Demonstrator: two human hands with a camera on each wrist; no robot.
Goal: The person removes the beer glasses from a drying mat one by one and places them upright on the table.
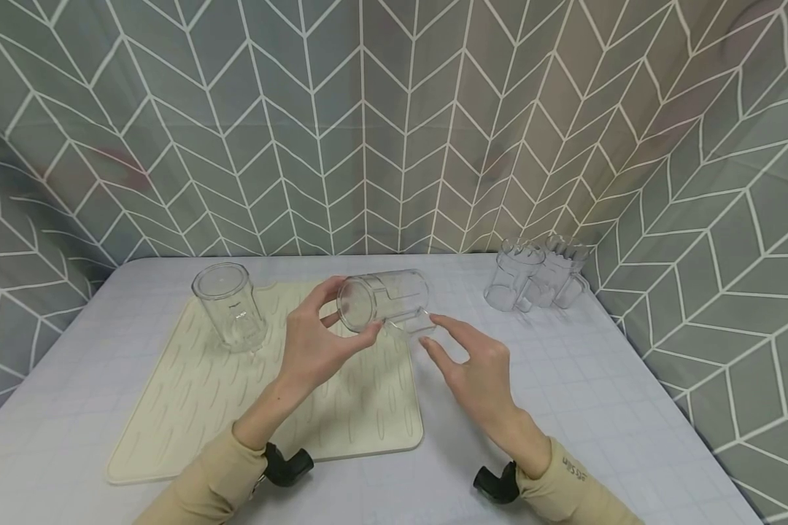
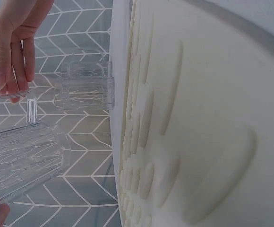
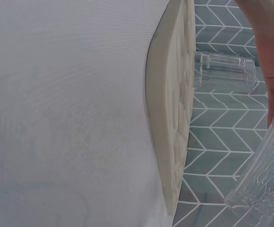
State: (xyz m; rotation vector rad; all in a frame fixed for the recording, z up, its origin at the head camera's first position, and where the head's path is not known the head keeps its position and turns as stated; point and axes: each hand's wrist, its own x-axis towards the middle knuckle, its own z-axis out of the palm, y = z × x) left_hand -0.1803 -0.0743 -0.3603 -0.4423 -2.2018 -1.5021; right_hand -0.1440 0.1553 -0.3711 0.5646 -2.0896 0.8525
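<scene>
A clear glass mug [image 1: 397,292] is held on its side in the air over the right part of the cream drying mat [image 1: 341,430]. My left hand [image 1: 315,339] grips it round its left end, thumb below and fingers behind. At the opposite side, the thumb and index finger of my right hand [image 1: 479,372] pinch the mug's handle [image 1: 415,321]. The left wrist view shows right-hand fingers [image 2: 15,71] right at that handle. Another clear mug [image 1: 230,306] stands on the mat at its back left, left of my left hand.
Several clear mugs [image 1: 515,277] stand close together at the back right of the white-covered table [image 1: 604,408]. A patterned curtain [image 1: 381,131] hangs behind the table and along its sides. Black wrist mounts [image 1: 289,467] sit at both sleeves.
</scene>
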